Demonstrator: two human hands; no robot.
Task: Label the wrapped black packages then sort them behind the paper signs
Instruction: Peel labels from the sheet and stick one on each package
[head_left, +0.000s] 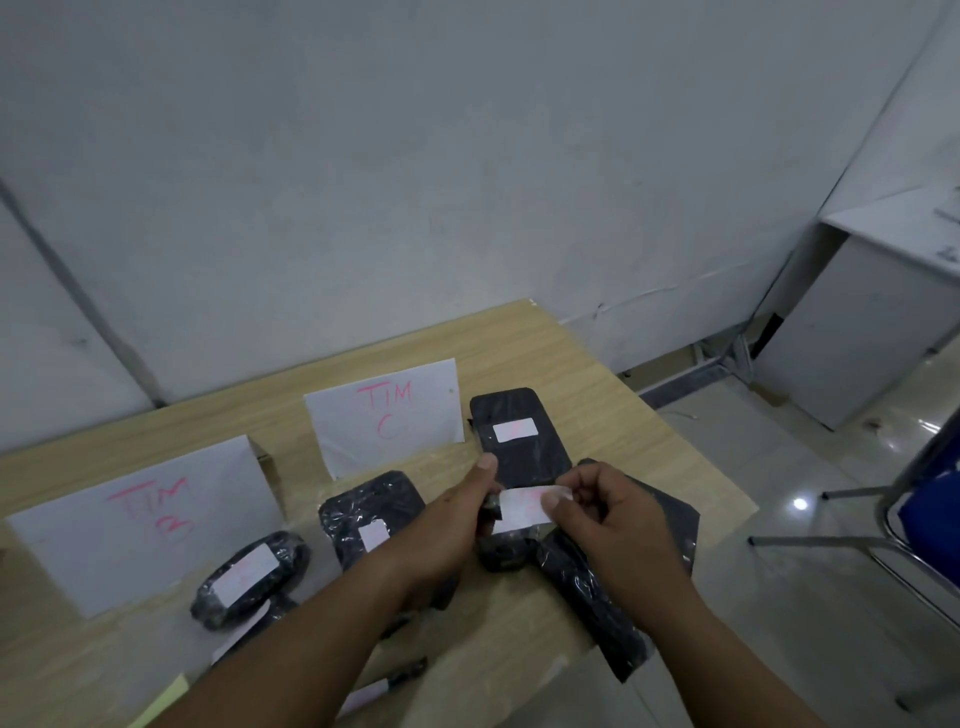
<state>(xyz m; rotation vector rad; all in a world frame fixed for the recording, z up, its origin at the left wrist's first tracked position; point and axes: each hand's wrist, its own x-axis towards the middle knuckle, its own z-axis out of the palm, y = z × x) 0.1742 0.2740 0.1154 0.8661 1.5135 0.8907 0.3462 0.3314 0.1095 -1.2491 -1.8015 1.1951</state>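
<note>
Nearest me, a marker (408, 670) lies on the tabletop (597, 374) under my left forearm. My left hand (447, 525) grips a small black package (501, 553), thumb raised. My right hand (613, 514) pinches a white label (522, 506) over that package, between the two hands. Just beyond the hands lies a labelled package (519, 441), and left of it stands the TIM C sign (384, 415).

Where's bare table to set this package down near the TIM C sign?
Bare wood shows between the TIM C sign and the wall, and right of the labelled package toward the table corner. In front of that sign and the TIM B sign, packages lie crowded.
</note>
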